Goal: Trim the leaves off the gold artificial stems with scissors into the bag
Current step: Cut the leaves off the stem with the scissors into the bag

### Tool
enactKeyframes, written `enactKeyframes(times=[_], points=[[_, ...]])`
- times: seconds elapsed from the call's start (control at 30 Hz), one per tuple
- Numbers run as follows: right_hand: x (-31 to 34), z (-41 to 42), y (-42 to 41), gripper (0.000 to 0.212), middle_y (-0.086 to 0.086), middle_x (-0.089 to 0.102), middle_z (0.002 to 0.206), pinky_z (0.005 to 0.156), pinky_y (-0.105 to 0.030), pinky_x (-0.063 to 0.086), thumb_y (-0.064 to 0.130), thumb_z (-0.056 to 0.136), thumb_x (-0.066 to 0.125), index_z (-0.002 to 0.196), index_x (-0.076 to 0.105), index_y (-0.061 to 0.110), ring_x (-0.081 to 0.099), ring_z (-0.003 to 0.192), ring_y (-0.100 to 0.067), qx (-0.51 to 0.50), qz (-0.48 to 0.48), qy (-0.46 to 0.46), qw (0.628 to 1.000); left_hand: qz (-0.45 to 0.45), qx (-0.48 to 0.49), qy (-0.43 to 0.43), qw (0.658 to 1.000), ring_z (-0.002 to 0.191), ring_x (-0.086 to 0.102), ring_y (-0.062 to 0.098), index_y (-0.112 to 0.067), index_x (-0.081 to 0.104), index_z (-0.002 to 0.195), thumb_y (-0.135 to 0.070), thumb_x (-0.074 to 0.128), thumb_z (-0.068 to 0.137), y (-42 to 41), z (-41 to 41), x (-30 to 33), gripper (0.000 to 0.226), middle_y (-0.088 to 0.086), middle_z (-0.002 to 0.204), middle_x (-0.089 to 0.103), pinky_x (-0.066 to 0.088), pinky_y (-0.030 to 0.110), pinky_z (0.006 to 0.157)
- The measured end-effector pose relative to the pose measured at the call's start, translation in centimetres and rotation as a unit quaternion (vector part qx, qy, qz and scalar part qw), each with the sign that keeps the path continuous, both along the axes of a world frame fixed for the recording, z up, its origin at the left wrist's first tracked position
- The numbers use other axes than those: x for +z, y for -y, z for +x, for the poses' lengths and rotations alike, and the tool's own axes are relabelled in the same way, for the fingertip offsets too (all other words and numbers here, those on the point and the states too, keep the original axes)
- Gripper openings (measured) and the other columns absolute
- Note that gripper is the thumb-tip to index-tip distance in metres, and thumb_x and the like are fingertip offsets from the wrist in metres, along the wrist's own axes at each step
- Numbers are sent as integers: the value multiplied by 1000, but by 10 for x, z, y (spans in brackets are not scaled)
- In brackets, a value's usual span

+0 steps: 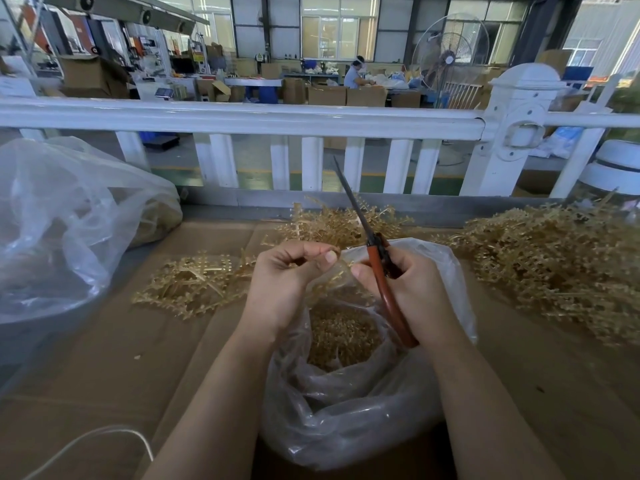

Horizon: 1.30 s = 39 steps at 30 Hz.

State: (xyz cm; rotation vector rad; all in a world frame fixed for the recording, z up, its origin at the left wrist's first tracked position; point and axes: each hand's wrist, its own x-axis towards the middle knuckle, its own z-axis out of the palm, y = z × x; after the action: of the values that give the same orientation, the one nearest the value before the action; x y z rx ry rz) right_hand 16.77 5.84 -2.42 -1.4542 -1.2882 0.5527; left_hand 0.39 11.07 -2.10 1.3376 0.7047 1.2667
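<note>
Scissors (377,261) sit gripped in right hand (405,292); left hand (287,282) fingers pinch a gold stem (332,275). Keep cuts over the bag (346,410).

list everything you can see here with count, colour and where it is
stem piles: three, gold; right, far middle, left of the hands
small bag: one, clear, part full of gold trimmings; under the hands
big bag: one, clear; far left
scissors: one, red handles, blades up; in the right hand
cardboard: brown; covers the table
cord: one, white; near left
fence: one, white; behind the table
fan: one; far right background
left hand: pinches a gold stem over the small bag
right hand: grips the scissors
</note>
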Motion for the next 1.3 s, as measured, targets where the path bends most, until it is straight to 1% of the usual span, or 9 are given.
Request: enactKeyframes(times=[0.33,0.47,0.53,0.63,0.77,0.87,0.97,1.17,1.3], points=[[4,-6,0,10,5,71,67,58,-10,49,10,88,73,80,72,16,65,61,-2,30,-2,-56,998,23,-39,-63,997,102,66,15,-27,69,117,-42,78,75,-2,-3,-3,45,-3,98,69,54,23,85],[8,-6,2,27,-3,78,81,63,-9,51,-1,91,66,74,68,20,70,67,-1,32,19,-137,990,-24,-57,-159,985,98,69,4,-30,75,98,-65,60,82,-2,-10,-2,41,-10,101,75,46,19,81],[12,-6,3,24,-6,77,80,49,-6,44,-5,93,61,77,65,14,61,49,5,34,19,-175,984,-22,-86,-175,981,95,70,8,-32,79,91,-59,60,85,0,-11,0,33,-6,100,76,47,28,84],[15,-4,4,14,3,72,64,40,-8,38,-4,95,57,87,66,3,54,42,4,25,13,-190,981,15,-126,-147,981,84,60,42,-9,75,89,-36,68,86,1,-8,3,28,27,93,66,46,47,83],[14,-1,3,15,9,60,48,38,-9,34,-2,98,55,103,62,-14,48,37,1,26,10,-211,977,-14,-156,-74,985,81,45,27,-9,63,79,-21,73,77,3,-6,4,17,16,83,51,35,40,80],[14,-3,5,15,10,57,46,40,-9,34,-1,98,54,103,61,-14,48,37,1,34,14,-204,978,-55,-174,-18,983,85,56,28,-14,53,84,-9,76,70,4,-4,4,27,18,88,54,43,37,85],[13,-3,5,9,8,62,51,40,-10,34,0,98,55,97,62,-6,48,39,1,35,25,-204,978,-82,-189,22,978,75,68,20,-15,49,87,2,79,68,1,-6,3,39,8,78,66,53,23,68],[15,-5,9,7,5,66,58,43,-8,38,1,98,57,96,61,-4,53,43,2,49,55,-245,967,-125,-214,7,969,72,69,16,-10,63,112,-1,77,67,-2,-9,4,48,10,91,74,56,22,66],[17,-7,9,12,-2,70,66,46,-7,42,-2,96,57,87,61,5,56,46,2,46,74,-278,957,-125,-249,-16,960,68,67,14,-17,78,90,-6,83,68,0,-12,5,24,10,86,74,55,21,63]])
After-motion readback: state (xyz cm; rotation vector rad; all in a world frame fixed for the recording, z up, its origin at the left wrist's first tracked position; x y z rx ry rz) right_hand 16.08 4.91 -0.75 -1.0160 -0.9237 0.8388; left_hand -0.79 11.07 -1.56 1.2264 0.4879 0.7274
